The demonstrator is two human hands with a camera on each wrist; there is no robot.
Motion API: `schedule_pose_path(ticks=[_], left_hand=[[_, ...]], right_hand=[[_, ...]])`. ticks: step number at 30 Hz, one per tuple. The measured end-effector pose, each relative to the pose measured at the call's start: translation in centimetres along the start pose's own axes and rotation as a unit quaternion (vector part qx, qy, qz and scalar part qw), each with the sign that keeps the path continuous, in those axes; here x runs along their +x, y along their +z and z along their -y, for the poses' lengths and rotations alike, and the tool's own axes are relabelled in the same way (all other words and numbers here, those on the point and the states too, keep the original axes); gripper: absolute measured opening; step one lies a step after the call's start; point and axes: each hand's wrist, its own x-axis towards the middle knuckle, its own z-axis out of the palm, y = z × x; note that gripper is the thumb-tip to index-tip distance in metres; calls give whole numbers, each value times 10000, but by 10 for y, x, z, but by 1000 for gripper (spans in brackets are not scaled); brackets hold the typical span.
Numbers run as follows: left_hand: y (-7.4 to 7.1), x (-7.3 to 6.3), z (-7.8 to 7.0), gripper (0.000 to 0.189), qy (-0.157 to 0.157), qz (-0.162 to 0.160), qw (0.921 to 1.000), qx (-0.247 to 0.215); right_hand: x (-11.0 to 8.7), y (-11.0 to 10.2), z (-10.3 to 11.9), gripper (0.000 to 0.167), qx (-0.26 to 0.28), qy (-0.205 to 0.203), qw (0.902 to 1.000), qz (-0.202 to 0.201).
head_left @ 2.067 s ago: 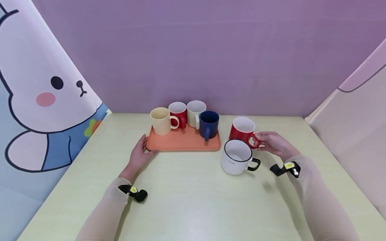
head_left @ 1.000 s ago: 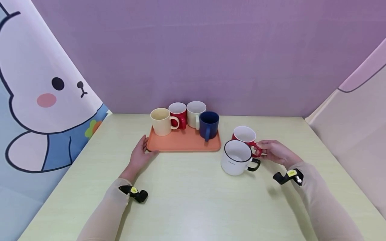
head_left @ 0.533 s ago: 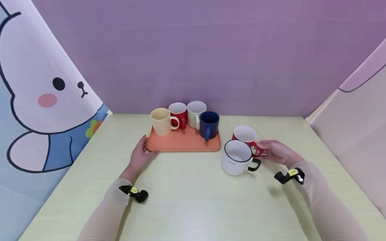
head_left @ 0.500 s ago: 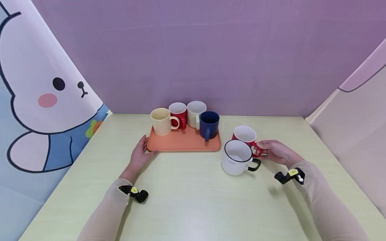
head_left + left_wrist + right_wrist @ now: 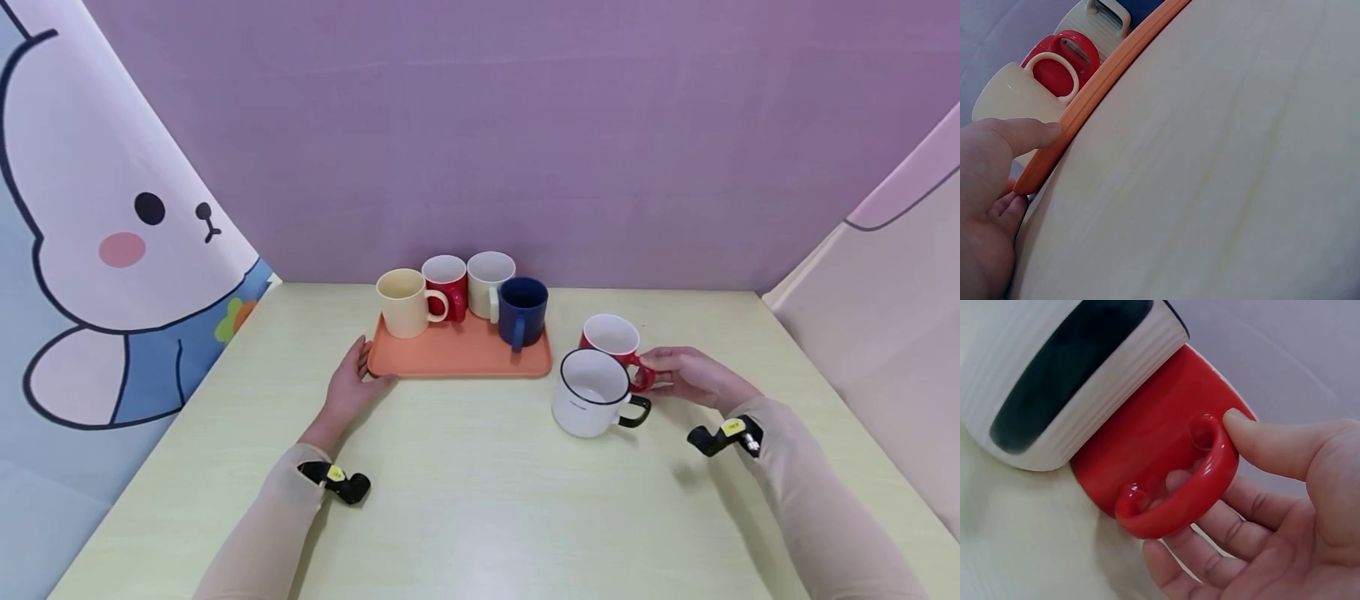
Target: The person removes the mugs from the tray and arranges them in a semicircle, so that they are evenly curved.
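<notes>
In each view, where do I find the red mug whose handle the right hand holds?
Head: the held red mug is right of centre, partly hidden by the black-rimmed white mug.
Left wrist: not in it; the other red mug shows at upper left.
Right wrist: in the middle, its handle in the right hand.
Shared landmark, head and right wrist: the black-rimmed white mug.

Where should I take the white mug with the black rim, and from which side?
Likely the black handle, coming from the right: the white mug stands upright and its handle juts out that way. A red mug sits close behind, so gripping the far wall looks awkward. The right hand holds that mug's red handle, so it would need freeing first.
</notes>
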Motion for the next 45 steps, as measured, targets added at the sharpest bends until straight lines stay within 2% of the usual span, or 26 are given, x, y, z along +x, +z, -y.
schedule_pose_path(ticks=[4, 11, 23, 36, 40, 45], left_hand=[[1, 1, 2, 95, -39, 22, 10000, -3], [0, 0, 1, 95, 33, 13, 10000, 45], [-1, 0, 2, 94, 162, -7, 9998, 145], [0, 1, 3, 94, 222, -40, 9997, 131], [1, 1, 3, 94, 223, -34, 9997, 121], [1, 0, 3, 94, 225, -35, 9997, 117]], right_hand=[[-2, -3, 7, 15, -283, -123, 9993, -187], [-10, -11, 26, 17, -236, -449, 9976, -472], [-9, -8, 57, 22, 108, -860, 9954, -398], [10, 27, 101, 11, -241, -931, 9948, -339], [19, 39, 111, 14, -375, -898, 9948, -307], [30, 53, 122, 12, -297, -999, 9944, -148]])
